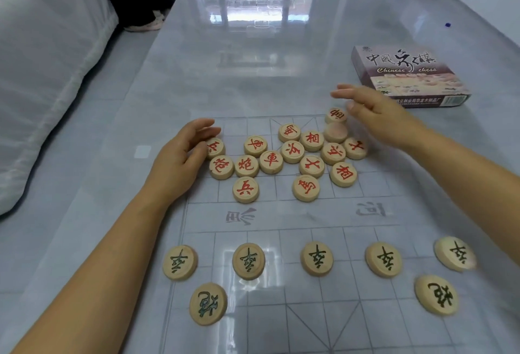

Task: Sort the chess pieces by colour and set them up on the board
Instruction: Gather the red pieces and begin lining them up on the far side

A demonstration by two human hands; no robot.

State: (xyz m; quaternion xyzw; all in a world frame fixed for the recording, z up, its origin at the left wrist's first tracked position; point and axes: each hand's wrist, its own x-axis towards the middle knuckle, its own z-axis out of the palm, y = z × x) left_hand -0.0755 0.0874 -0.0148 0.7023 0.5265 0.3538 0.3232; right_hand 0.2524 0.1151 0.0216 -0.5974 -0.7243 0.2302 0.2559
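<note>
while the left hand (180,156) lies loosely curved, thumb touching a round wooden piece lettered in red (216,147), the right hand (377,113) hovers spread and empty over the red-lettered cluster (292,154) on the clear printed board (281,215). dark-lettered wooden discs (316,258) line the near rows. purple box (408,72) on the counter (197,58) reads "chinese chess".

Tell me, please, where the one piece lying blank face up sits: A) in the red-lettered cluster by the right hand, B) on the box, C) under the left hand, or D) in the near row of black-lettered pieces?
A: the blank piece lies at the far right side of the red-lettered cluster, close beside the right hand.
</note>
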